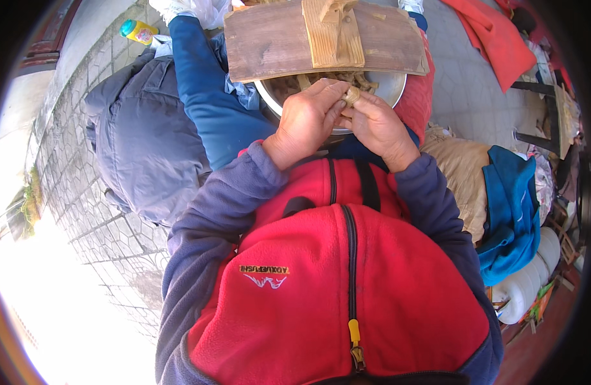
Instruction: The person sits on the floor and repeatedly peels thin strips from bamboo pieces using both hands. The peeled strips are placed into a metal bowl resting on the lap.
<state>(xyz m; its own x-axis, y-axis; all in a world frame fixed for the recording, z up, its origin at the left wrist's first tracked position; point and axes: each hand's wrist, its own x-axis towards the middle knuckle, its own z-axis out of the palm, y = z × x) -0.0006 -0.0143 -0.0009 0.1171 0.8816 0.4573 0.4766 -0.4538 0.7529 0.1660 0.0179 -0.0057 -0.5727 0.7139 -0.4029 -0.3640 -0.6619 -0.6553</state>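
My left hand (307, 115) and my right hand (379, 125) meet above the near side of a metal basin (396, 91). Between their fingertips is a small tan coiled bundle (352, 96), pinched by both; its exact material is hard to make out. Brownish dried strips (358, 78) lie in the basin, partly hidden by my hands. A weathered wooden board (271, 48) rests across the basin's far part. Fixed or set on that board is a paler wood block (319, 48) with an upright wooden piece (336, 9) on it.
A grey padded jacket (136, 130) lies on the paving at left, near a yellow jar with a green lid (139, 32). At right are a red cloth (497, 38), a tan cloth (461, 173), a blue garment (512, 211) and a black-legged stool (548, 118).
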